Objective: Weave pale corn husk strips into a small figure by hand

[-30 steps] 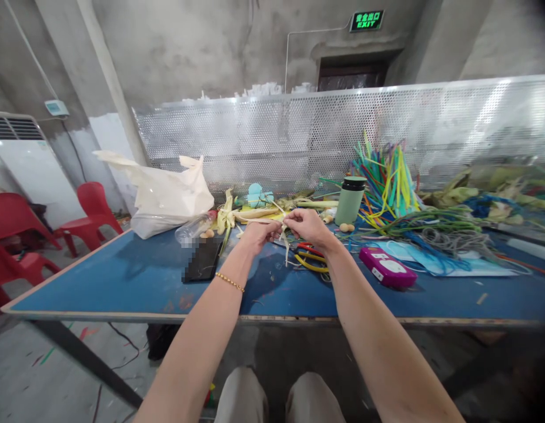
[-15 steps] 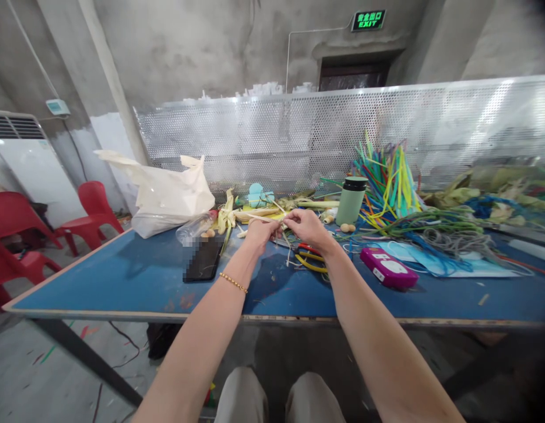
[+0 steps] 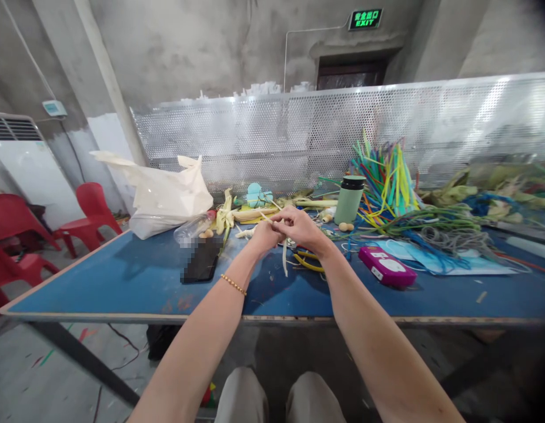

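Note:
Both my hands meet above the middle of the blue table (image 3: 122, 282). My left hand (image 3: 264, 236), with a bead bracelet on its wrist, is pinched closed on a thin pale strip of leaf (image 3: 284, 258) that hangs down from my fingers. My right hand (image 3: 298, 228) is closed on the same strip just beside the left hand, fingers overlapping it. Below my hands lie red and yellow cords (image 3: 308, 258). A dark phone (image 3: 202, 259) lies to the left of my left hand.
A white plastic bag (image 3: 164, 194) and a clear bottle (image 3: 193, 228) stand at the back left. A green flask (image 3: 349, 200), coloured straws (image 3: 387, 176), tangled cords (image 3: 435, 232) and a pink case (image 3: 384, 265) fill the right. A perforated metal screen (image 3: 298, 138) backs the table. Red chairs (image 3: 89, 214) stand at left.
My two hands have come closer together, the right now overlapping the left, and the pale strip hangs lower beneath them. The view has shifted slightly.

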A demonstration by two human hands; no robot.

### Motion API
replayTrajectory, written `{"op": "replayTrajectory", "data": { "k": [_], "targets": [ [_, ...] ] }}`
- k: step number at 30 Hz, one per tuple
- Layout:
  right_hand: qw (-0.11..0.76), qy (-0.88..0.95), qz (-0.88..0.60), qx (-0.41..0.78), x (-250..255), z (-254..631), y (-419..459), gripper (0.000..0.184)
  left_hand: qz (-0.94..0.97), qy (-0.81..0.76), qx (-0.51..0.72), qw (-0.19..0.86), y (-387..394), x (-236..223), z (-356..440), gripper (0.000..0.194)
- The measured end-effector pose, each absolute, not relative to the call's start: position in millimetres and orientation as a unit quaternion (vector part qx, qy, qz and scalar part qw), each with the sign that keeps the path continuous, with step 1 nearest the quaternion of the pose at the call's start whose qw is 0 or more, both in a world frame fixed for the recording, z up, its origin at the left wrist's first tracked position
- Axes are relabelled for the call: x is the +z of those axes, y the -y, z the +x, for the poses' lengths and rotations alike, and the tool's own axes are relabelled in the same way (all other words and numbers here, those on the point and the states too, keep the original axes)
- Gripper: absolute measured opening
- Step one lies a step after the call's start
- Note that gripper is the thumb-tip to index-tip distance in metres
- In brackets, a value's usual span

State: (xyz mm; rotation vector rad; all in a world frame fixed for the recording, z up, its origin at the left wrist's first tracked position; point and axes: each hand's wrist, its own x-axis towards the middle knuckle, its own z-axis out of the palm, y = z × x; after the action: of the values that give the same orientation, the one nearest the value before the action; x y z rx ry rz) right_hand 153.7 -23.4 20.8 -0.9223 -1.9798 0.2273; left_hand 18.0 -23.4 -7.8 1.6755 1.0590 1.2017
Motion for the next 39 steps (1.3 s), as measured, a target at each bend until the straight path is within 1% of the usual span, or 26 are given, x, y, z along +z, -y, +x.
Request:
{"op": "replayTrajectory", "data": {
  "k": [3, 6, 9, 15, 21, 26, 30, 34, 39],
  "targets": [
    [0.478, 0.784, -0.379, 0.119, 22, 152, 25, 0.008, 0.655, -0.422, 0.468, 0.418, 23, -7, 18, 0.020],
    [0.512, 0.743, -0.384, 0.194, 24, 156, 27, 0.017, 0.660, -0.402, 0.459, 0.438, 29, -2, 15, 0.023],
    [0.547, 0.707, -0.384, 0.231, 25, 161, 28, 0.024, 0.660, -0.397, 0.449, 0.453, 34, 3, 11, 0.017],
    [0.548, 0.701, -0.369, 0.269, 27, 161, 31, 0.024, 0.627, -0.427, 0.462, 0.460, 34, 6, 13, 0.022],
    [0.533, 0.721, -0.352, 0.269, 27, 156, 34, 0.023, 0.628, -0.437, 0.485, 0.424, 30, 3, 13, 0.027],
    [0.546, 0.721, -0.348, 0.246, 27, 155, 32, 0.023, 0.633, -0.425, 0.476, 0.438, 33, 3, 12, 0.034],
    [0.553, 0.731, -0.332, 0.222, 27, 156, 31, 0.025, 0.590, -0.429, 0.487, 0.480, 32, 5, 10, 0.029],
    [0.533, 0.739, -0.358, 0.206, 23, 158, 28, 0.029, 0.518, -0.420, 0.515, 0.538, 27, 5, 6, 0.022],
    [0.506, 0.762, -0.364, 0.173, 22, 160, 25, 0.022, 0.479, -0.403, 0.532, 0.570, 19, 3, 4, 0.013]
  ]
}}
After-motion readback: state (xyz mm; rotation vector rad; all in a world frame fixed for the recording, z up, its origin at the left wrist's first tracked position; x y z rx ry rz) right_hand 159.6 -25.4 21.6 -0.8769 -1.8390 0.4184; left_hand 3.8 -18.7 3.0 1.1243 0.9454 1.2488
